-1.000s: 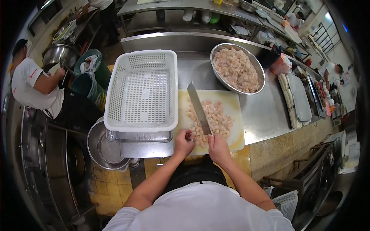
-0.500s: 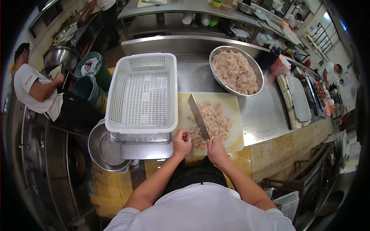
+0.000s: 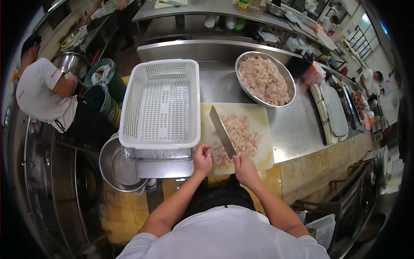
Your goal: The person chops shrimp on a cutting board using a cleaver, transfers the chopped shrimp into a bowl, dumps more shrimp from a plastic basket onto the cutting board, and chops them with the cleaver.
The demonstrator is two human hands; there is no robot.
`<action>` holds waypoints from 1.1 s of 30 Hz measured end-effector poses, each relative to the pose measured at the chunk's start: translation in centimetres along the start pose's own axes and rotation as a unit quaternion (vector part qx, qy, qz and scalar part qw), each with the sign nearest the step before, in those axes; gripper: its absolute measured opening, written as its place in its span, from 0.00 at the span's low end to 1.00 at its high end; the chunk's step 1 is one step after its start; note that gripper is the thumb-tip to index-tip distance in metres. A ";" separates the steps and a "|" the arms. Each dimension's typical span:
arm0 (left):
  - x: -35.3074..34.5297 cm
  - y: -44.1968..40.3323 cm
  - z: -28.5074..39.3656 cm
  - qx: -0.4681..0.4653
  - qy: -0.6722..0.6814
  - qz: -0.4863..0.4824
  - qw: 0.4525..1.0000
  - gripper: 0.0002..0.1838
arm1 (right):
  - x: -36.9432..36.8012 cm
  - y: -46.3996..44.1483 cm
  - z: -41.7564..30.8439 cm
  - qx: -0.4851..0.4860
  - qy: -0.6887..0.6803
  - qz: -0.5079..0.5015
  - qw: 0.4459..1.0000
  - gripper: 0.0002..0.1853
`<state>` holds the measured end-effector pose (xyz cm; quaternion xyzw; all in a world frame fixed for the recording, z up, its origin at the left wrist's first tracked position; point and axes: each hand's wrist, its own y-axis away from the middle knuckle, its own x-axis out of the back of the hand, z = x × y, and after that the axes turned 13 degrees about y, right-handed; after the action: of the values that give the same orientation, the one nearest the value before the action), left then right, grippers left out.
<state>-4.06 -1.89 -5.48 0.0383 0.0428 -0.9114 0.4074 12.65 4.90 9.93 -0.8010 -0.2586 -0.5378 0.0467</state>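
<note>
A large knife (image 3: 223, 132) is held by its handle in my right hand (image 3: 246, 169), its blade slanting up and left over chopped pale meat (image 3: 242, 134). The meat lies spread on a white cutting board (image 3: 263, 125) with yellowish stains. At the board's lower left corner is my left hand (image 3: 202, 159), its fingers curled; whether anything small is between them is hidden. A ring shows on that hand. Behind the board, to the right, a steel bowl (image 3: 292, 88) is heaped with more of the pale meat pieces.
Left of the board a white perforated basket (image 3: 196, 108) rests over a metal tray (image 3: 157, 154). A steel pot (image 3: 103, 166) stands below it. Green bins (image 3: 113, 82) and a co-worker (image 3: 41, 88) are farther left. Trays (image 3: 334, 110) lie at the right.
The knife's tip has come down slightly toward the board, and my left hand has shifted a little left. The co-worker at the left has leaned forward.
</note>
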 end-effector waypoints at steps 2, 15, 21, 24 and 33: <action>-0.3 -0.3 1.5 0.019 0.025 0.000 1.000 0.07 | 2.6 0.6 -1.6 -0.013 -0.014 0.003 1.000 0.23; -0.7 -0.3 1.4 -0.009 -0.003 0.011 1.000 0.07 | 4.4 0.7 -0.6 0.011 -0.014 -0.029 0.999 0.22; -0.5 -0.3 1.0 0.003 -0.017 -0.002 1.000 0.06 | -0.4 -2.0 2.8 0.063 0.027 0.022 0.997 0.23; -0.4 -0.1 1.2 0.010 -0.026 0.003 1.000 0.06 | 1.8 -2.0 2.7 0.036 0.012 -0.026 0.999 0.23; -0.6 -0.6 1.4 0.008 -0.016 -0.001 1.000 0.06 | -0.8 -3.0 5.2 0.077 0.016 0.001 0.997 0.23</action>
<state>-4.14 -1.17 -4.04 0.0266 0.0289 -0.9125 0.4071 15.37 9.02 6.45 -0.7867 -0.2974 -0.5291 0.1131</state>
